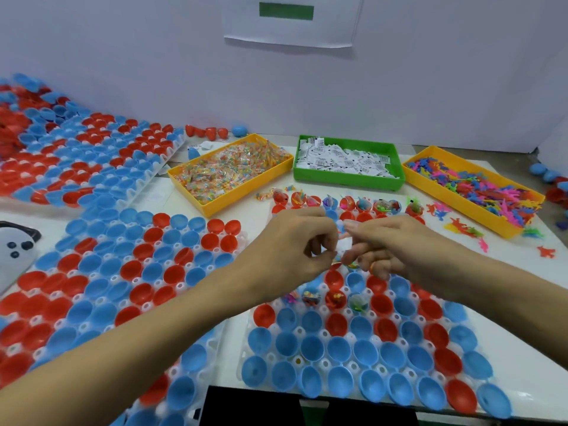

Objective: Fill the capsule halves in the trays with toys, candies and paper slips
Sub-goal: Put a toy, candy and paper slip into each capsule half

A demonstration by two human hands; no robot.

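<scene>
Together, hands (pixel 341 247) above capsule tray (pixel 519 395)

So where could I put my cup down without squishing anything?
Bare table shows between the candy bin and the left capsule tray, and near the front right corner beside the near tray. By the toy bin loose toys crowd it; the hands block the middle.

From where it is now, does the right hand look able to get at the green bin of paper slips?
Probably yes. The right hand hovers over the front tray, and the green bin lies open-topped just beyond it. Only low filled capsule halves sit between; nothing tall blocks the way.
</scene>
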